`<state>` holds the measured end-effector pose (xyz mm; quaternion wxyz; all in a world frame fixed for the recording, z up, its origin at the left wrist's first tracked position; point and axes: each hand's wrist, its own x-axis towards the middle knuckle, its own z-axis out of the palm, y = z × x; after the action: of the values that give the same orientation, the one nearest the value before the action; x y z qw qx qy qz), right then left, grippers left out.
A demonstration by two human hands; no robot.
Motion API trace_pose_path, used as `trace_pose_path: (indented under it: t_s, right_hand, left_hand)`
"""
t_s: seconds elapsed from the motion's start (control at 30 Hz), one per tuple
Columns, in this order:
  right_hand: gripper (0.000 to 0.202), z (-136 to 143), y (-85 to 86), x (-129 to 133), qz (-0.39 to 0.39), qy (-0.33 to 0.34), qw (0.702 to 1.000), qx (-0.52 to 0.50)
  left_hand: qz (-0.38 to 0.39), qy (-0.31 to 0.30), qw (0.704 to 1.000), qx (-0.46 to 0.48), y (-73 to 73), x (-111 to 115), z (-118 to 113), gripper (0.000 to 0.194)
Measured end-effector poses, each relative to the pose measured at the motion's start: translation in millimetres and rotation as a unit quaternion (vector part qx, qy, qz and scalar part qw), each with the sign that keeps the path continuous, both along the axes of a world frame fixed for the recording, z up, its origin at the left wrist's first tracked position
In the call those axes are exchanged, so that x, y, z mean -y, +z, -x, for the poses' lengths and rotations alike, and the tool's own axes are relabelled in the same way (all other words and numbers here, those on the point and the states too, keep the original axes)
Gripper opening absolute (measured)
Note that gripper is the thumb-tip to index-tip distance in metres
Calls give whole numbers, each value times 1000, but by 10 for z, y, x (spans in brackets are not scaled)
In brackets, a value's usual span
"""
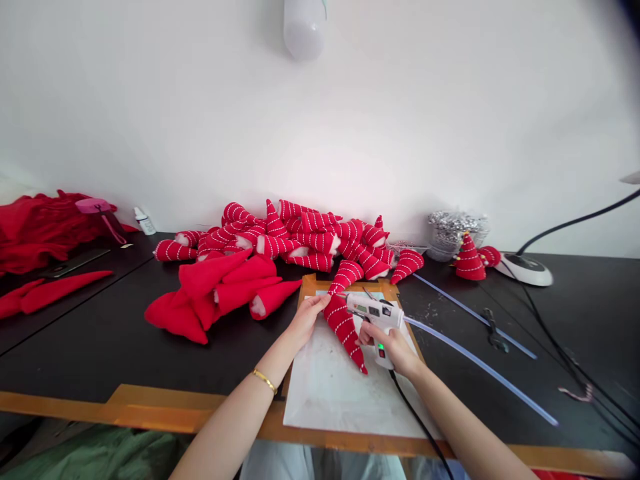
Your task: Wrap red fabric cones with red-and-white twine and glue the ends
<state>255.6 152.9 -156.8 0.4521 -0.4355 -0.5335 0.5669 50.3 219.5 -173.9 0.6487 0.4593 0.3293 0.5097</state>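
My right hand [393,343] is wrapped round the handle of a white hot glue gun [373,308], a green light showing on its grip. A clear glue stick [475,357] runs out of its back. The nozzle points left, close to the fingertips of my left hand [311,317]. Those fingers are pinched at the wide end of a red felt cone [344,327] wound with red-and-white twine. Its tip points toward me over a white sheet [330,393]. Whether the fingers also hold the twine's end is too small to tell.
Behind lies a heap of twine-wound cones [300,233]; plain red cones [220,293] lie left. At right are a spare glue stick [465,310], scissors [494,330], a tub of silver trim [450,233], a decorated cone [470,260] and a lamp base [527,270]. A black cord [420,423] hangs from the gun.
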Motion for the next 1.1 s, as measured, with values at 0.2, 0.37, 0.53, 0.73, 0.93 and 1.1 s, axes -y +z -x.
trace_pose_path:
  t_s: [0.2, 0.37, 0.53, 0.73, 0.93, 1.1]
  right_hand:
    - [45, 17, 91, 25, -20, 6, 999, 44]
    - [45, 18, 63, 24, -25, 10, 998, 52]
    - [47, 27, 81, 28, -21, 9, 998, 53]
    - [48, 15, 45, 5, -26, 17, 998, 52]
    - [45, -1, -29, -21, -43, 22, 998, 44]
    - [46, -19, -47, -27, -66, 31, 996, 58]
  left_hand:
    - [4, -3, 1000, -7, 4, 12, 6, 30]
    - [11, -2, 1000, 5, -27, -4, 9, 29]
    - [10, -8, 1000, -2, -32, -10, 11, 30]
    - [2, -16, 1000, 0, -16, -10, 7, 28]
    - [-1, -23, 1000, 1, -12, -7, 10, 28]
    - [-5, -23, 1000, 7, -25, -11, 11, 26]
